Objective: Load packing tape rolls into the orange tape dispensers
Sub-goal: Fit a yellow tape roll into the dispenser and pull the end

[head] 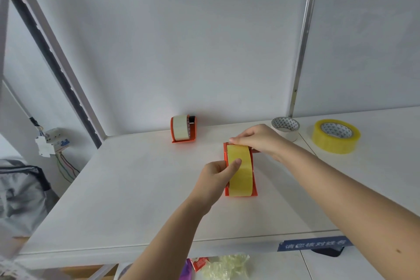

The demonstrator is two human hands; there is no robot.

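An orange tape dispenser (pixel 255 191) stands on the white shelf (pixel 141 188) with a yellow tape roll (pixel 242 177) seated in it. My left hand (pixel 218 177) grips the dispenser's left side, thumb pressed on the roll. My right hand (pixel 259 138) pinches the dispenser's far end at the top of the roll. Further back, by the wall, stands a second orange dispenser (pixel 192 132) holding a pale tape roll (pixel 180 126). Two loose rolls lie at the right: a white one (pixel 286 127) and a yellow one (pixel 336 136).
A metal upright (pixel 302 41) rises behind the white roll. A blue label (pixel 316 244) is stuck on the shelf's front edge. Bags and wrapping (pixel 225 267) lie on the level below. Wiring and a breaker box (pixel 51 141) hang at the left.
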